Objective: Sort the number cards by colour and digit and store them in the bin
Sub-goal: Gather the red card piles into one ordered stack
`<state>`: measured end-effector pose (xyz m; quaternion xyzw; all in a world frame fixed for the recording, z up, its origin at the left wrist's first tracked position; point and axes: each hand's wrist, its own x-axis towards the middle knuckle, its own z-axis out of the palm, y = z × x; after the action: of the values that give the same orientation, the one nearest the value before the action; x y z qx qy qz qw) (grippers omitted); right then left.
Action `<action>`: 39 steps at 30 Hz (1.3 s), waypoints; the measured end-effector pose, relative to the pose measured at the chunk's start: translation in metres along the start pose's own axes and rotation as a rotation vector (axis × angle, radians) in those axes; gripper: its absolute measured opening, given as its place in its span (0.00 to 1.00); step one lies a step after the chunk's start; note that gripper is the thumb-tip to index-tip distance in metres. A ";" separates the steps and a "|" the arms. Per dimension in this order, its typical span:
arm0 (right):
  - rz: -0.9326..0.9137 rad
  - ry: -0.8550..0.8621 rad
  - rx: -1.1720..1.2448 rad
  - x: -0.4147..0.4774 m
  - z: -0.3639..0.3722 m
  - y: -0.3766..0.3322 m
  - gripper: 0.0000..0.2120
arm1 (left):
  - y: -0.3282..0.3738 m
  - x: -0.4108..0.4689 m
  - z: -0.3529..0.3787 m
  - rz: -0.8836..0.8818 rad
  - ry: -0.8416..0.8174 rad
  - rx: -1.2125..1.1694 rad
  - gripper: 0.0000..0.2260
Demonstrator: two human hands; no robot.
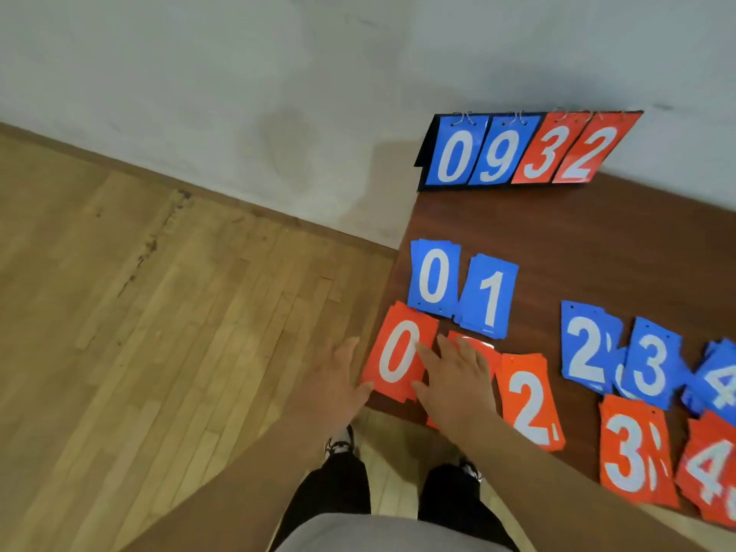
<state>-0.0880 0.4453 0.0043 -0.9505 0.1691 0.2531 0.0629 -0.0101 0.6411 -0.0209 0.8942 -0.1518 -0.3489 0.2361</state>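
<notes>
Number cards lie in small stacks on a dark wooden table (557,241). The back row is blue: 0 (434,276), 1 (488,296), 2 (587,346), 3 (651,364) and a blurred 4 (717,380). The front row is red: 0 (396,352), 2 (527,404), 3 (631,452) and 4 (709,472). My right hand (454,376) lies flat, fingers straight, on a red stack (484,346) between red 0 and red 2; its digit is hidden. My left hand (336,376) is open at the table's left edge, its thumb touching the red 0 stack.
A flip scoreboard (525,153) reading 0 9 3 2 stands at the back of the table against the white wall. Wooden floor lies to the left. My legs and shoes (340,446) are below the table's front edge. No bin is in view.
</notes>
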 end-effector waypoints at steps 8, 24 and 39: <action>0.052 0.003 0.157 -0.003 0.001 -0.027 0.28 | 0.005 0.009 0.003 0.060 -0.034 -0.291 0.25; 0.308 0.180 1.392 -0.060 -0.020 0.038 0.16 | 0.109 -0.033 -0.013 0.173 -0.080 -0.445 0.17; 0.375 0.273 1.121 -0.133 -0.008 0.251 0.17 | 0.166 -0.004 0.126 -0.224 0.247 0.229 0.45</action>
<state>-0.2814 0.2472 0.0691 -0.7504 0.4479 0.0083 0.4860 -0.1184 0.4630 -0.0123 0.9625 -0.0599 -0.2411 0.1093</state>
